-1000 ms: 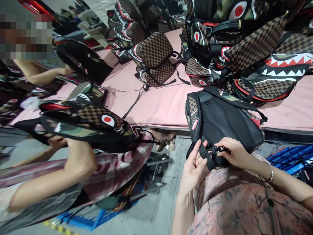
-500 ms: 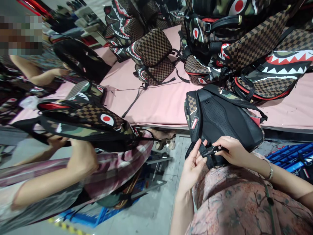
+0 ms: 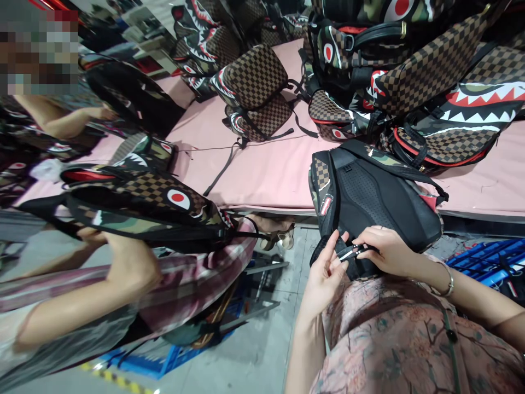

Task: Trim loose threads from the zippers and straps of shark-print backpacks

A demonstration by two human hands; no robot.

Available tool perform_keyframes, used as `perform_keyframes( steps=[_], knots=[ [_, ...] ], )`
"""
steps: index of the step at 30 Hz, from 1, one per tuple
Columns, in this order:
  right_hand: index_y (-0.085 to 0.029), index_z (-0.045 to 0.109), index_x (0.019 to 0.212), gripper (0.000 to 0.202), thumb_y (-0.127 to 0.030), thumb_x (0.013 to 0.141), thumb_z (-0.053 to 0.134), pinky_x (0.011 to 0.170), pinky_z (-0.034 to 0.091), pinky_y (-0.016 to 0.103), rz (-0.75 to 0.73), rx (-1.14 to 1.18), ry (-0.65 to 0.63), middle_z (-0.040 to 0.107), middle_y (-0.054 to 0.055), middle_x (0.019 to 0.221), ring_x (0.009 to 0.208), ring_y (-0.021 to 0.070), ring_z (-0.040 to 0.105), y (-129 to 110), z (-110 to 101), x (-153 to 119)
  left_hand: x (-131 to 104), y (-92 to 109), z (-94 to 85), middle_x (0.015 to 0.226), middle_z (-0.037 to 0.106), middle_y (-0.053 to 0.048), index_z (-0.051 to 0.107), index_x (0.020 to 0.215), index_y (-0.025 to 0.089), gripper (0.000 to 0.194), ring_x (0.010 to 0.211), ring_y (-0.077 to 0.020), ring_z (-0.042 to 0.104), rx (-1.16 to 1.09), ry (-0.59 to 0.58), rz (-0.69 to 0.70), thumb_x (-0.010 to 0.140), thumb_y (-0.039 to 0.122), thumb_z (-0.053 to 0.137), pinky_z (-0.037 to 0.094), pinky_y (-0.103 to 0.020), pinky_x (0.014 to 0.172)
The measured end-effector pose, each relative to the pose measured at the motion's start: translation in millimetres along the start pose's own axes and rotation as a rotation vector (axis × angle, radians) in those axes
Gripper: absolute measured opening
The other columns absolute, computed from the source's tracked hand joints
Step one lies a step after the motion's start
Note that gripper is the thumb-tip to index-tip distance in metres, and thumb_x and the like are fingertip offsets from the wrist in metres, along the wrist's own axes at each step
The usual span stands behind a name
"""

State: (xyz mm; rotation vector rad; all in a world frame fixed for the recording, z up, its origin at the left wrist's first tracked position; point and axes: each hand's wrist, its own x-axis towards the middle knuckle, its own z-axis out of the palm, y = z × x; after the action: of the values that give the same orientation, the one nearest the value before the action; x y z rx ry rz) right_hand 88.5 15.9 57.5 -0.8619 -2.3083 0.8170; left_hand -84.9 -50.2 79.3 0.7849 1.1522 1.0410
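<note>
A backpack (image 3: pixel 369 191) leans against the table edge and my lap, its black padded back facing up. Checkered and camouflage panels show along its left side. My left hand (image 3: pixel 328 273) pinches a black strap (image 3: pixel 320 249) at the bag's lower left corner, index finger stretched along it. In my right hand (image 3: pixel 385 249) are small thread snips (image 3: pixel 356 251) with black handles and thin bright blades. The blades point left and lie beside the left fingertips. Whether they touch a thread cannot be made out.
Several checkered shark-mouth backpacks (image 3: pixel 430 76) are piled on the pink table (image 3: pixel 262 180). On the left, a co-worker's arm (image 3: pixel 94 295) supports another shark-mouth backpack (image 3: pixel 164 202); a second person handles a black bag (image 3: pixel 131 98). Blue crates (image 3: pixel 484 262) stand on the floor.
The snips have turned slightly, so their blades show more brightly by the left fingers. The co-worker's arm has moved slightly left. Both my hands stay nearly in place.
</note>
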Motion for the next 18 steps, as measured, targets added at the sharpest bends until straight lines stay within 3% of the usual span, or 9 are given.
perform_keyframes(
  steps=[5, 9, 13, 15, 18],
  knots=[
    [-0.019, 0.058, 0.082, 0.025, -0.036, 0.090, 0.041, 0.067, 0.039, 0.028, 0.007, 0.092, 0.059, 0.061, 0.004, 0.076, 0.072, 0.0164, 0.054, 4, 0, 0, 0, -3, -4.7, 0.140, 0.036, -0.010, 0.036, 0.133, 0.027, 0.063, 0.121, -0.0213, 0.044, -0.030, -0.062, 0.040, 0.077, 0.020, 0.062, 0.037, -0.030, 0.100],
    [-0.020, 0.060, 0.087, 0.012, -0.029, 0.083, 0.052, 0.067, 0.046, 0.026, 0.223, 0.293, 0.179, 0.063, 0.002, 0.083, 0.076, 0.0153, 0.058, 14, 2, -2, 0, -3, -12.6, 0.131, 0.048, -0.013, 0.045, 0.128, 0.022, 0.054, 0.109, -0.0218, 0.056, 0.016, 0.027, 0.067, 0.077, 0.029, 0.062, 0.046, -0.031, 0.091],
    [-0.021, 0.060, 0.089, 0.014, -0.026, 0.077, 0.057, 0.065, 0.048, 0.025, 0.365, 0.344, 0.223, 0.063, 0.001, 0.084, 0.076, 0.0153, 0.060, 22, 6, -5, 4, -5, -14.0, 0.084, 0.070, -0.014, 0.062, 0.101, 0.009, 0.041, 0.067, -0.0212, 0.068, 0.067, 0.146, -0.069, 0.076, 0.041, 0.060, 0.053, -0.026, 0.055],
    [-0.021, 0.060, 0.090, 0.014, -0.026, 0.077, 0.057, 0.064, 0.048, 0.025, 0.338, 0.299, 0.247, 0.063, 0.002, 0.083, 0.075, 0.0155, 0.059, 22, 7, -6, 5, -5, -11.1, 0.057, 0.067, -0.008, 0.064, 0.088, 0.008, 0.037, 0.044, -0.0165, 0.061, 0.011, 0.143, -0.127, 0.075, 0.042, 0.060, 0.044, -0.020, 0.039],
    [-0.020, 0.061, 0.087, 0.011, -0.027, 0.082, 0.054, 0.068, 0.046, 0.028, 0.184, 0.143, 0.273, 0.064, 0.004, 0.082, 0.075, 0.0166, 0.058, 19, 8, -6, 6, -4, -4.8, 0.039, 0.056, -0.002, 0.064, 0.079, 0.008, 0.034, 0.028, -0.0114, 0.050, -0.063, 0.126, -0.156, 0.074, 0.041, 0.059, 0.032, -0.016, 0.030]
  ],
)
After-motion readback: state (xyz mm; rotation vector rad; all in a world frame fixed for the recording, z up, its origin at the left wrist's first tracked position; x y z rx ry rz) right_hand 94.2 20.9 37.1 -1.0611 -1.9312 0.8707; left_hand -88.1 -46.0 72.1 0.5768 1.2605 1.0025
